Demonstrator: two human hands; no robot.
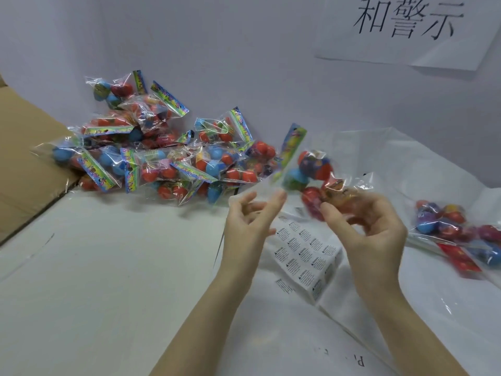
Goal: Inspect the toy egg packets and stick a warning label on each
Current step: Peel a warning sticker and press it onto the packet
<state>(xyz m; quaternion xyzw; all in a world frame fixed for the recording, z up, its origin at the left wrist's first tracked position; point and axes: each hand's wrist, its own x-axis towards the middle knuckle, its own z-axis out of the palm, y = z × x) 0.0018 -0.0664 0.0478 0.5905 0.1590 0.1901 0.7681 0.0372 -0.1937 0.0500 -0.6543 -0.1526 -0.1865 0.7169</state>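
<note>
A clear packet of toy eggs (311,172) with a colourful header card hangs in the air at centre right. My right hand (363,221) grips its lower end, fingers curled round the red and orange eggs. Just left of the packet my left hand (252,215) is raised, fingers loosely curled, holding nothing that I can make out. Below the hands a sheet of small white warning labels (303,251) lies on the table. A large pile of egg packets (151,147) is heaped at the back left. The held packet is blurred.
An open cardboard box flap (24,147) lies at the left edge. On the right, more egg packets (458,229) rest on a clear plastic bag (406,158). A paper sign with black characters (406,25) hangs on the wall behind. The table (108,267) is white.
</note>
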